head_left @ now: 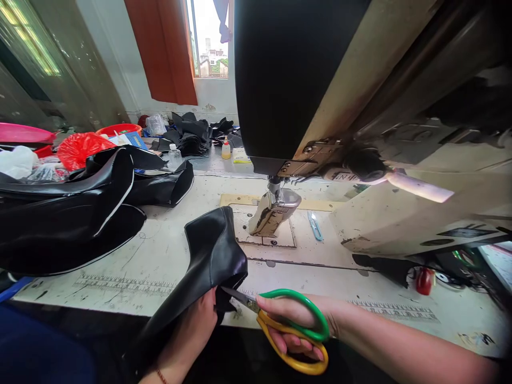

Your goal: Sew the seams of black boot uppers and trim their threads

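Note:
My left hand grips a black leather boot upper from below, its fingers partly hidden under the leather. The piece stands up over the table's front edge. In my right hand is a pair of scissors with one green and one yellow handle, the fingers through the loops. The scissor tips point left, close to the lower opening of the upper; whether they touch it I cannot tell. Behind the upper rises the post of a sewing machine, its needle area just above.
More black boot uppers are piled at the left. Light blue thread snips lie right of the machine post. At the back are a glue bottle, stacked black pieces and a red bag. A red spool sits at right.

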The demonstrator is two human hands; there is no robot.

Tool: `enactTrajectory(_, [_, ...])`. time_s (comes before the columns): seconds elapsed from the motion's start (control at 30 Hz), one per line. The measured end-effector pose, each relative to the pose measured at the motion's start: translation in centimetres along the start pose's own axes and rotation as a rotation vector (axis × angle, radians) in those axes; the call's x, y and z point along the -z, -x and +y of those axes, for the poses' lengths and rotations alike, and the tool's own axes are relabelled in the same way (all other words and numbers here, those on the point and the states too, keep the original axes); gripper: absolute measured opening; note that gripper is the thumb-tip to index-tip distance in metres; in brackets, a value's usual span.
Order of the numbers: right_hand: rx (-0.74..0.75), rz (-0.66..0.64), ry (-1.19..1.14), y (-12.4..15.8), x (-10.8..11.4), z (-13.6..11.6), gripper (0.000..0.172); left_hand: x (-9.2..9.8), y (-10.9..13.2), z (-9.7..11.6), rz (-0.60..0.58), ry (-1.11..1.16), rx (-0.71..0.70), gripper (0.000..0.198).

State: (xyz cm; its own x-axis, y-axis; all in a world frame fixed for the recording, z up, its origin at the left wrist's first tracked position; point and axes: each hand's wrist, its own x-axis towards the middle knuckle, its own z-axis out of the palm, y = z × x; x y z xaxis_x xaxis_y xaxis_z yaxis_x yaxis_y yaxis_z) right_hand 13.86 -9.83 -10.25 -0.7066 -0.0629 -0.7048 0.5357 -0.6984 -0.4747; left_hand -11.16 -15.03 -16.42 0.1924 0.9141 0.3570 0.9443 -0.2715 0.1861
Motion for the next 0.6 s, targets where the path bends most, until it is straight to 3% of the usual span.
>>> enactTrajectory(0.2, [0.065,-0.219,-0.132,-2.2,0.5,2.6,0.103,0.3,-0.1,0.2,-0.017,0.034,0.032,0.03])
enactTrajectory(0.33, [0.074,-0.289,-0.149,-3.6,0.7,2.1,0.105,0.2,-0.4,0.5,0.021,0.076,0.056,0.032])
enactTrajectory(0.5, [0.151,-0.157,-0.266,-2.9,-0.5,1.6,0.088,1.5,-0.9,-0.1,0.055,0.215,0.094,0.031])
enactTrajectory(0.6, [0.261,-0.054,-0.258,-1.9,-1.6,3.3,0.088,2.6,1.4,0.1,0.034,0.305,0.145,0.029])
